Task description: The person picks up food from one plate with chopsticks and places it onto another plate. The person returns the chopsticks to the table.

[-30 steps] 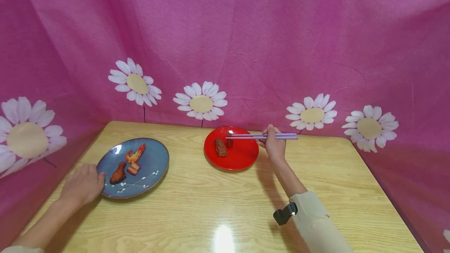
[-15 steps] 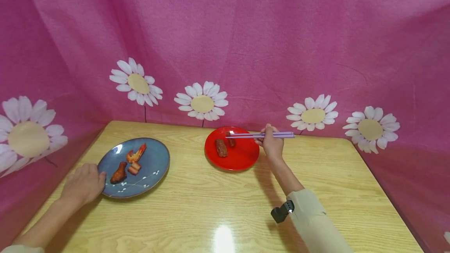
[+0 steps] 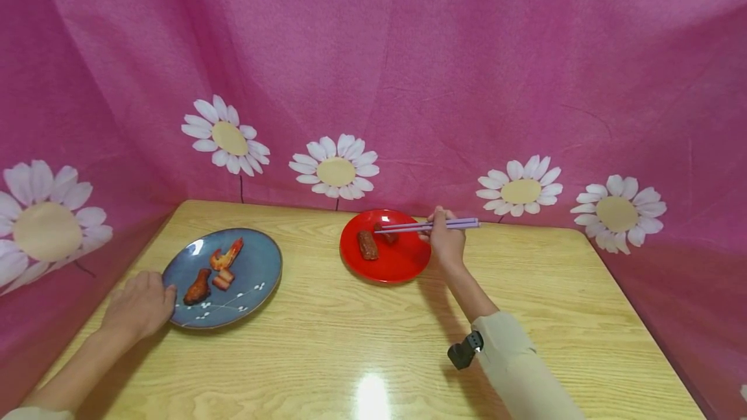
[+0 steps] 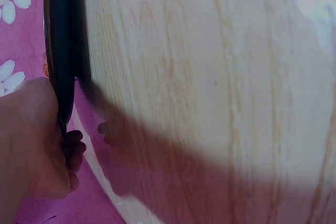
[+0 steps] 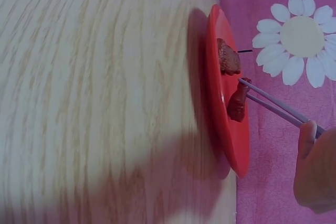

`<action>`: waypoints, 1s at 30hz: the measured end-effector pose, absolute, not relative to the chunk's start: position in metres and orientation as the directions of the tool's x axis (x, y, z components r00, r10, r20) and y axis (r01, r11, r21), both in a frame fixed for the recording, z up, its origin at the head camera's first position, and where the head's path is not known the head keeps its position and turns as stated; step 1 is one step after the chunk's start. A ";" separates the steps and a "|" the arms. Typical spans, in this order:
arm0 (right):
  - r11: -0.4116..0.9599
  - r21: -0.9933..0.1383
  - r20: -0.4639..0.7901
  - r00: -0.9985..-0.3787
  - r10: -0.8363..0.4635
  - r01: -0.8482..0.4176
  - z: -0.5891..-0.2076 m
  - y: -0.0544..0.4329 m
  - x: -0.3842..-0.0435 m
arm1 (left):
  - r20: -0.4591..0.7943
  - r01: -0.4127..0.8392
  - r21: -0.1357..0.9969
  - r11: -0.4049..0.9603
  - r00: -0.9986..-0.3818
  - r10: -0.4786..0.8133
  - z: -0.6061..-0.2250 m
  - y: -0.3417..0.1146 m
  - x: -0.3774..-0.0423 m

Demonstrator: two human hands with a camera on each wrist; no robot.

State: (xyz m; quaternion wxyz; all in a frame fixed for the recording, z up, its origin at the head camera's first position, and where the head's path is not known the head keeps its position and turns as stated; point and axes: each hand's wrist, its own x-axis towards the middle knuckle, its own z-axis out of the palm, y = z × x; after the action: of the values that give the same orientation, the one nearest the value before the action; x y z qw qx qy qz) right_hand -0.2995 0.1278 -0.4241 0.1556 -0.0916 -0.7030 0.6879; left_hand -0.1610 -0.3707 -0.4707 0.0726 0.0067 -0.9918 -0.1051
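My right hand (image 3: 447, 242) holds a pair of lilac chopsticks (image 3: 449, 224) over the red plate (image 3: 403, 264). Their tips are at the narrow end of a small brown drumstick (image 5: 238, 105), one stick on either side in the right wrist view. Beside it on the same plate lies a textured brown piece of meat (image 3: 367, 245). At the left, my left hand (image 3: 140, 306) grips the rim of a blue plate (image 3: 257, 271), thumb on top and fingers curled under the edge in the left wrist view. That plate bears a drumstick (image 3: 198, 288), a shrimp (image 3: 226, 255) and a striped pork piece (image 3: 223, 279).
Both plates stand on a light wooden table (image 3: 327, 342), the red one near its back edge. A pink curtain (image 3: 408, 83) with white daisies encloses the back and sides. A dark wrist camera (image 3: 465, 350) sits at the right sleeve.
The right hand and chopsticks have shifted slightly left. On the red plate the drumstick has turned from nearly upright in the head view to a slant. The left hand stays on the blue plate.
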 end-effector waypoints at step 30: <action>0.025 -0.994 0.105 -0.936 0.335 -0.103 -0.429 0.124 -0.299 | 0.129 0.000 0.214 0.977 -0.991 -0.028 -0.467 -0.369 -0.161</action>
State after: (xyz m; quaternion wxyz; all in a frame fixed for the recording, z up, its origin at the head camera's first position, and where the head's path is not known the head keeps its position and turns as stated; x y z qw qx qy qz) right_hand -0.2987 0.1245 -0.4294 0.1580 -0.0833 -0.6981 0.6934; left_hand -0.1606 -0.3688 -0.4667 0.0658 0.0070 -0.9920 -0.1073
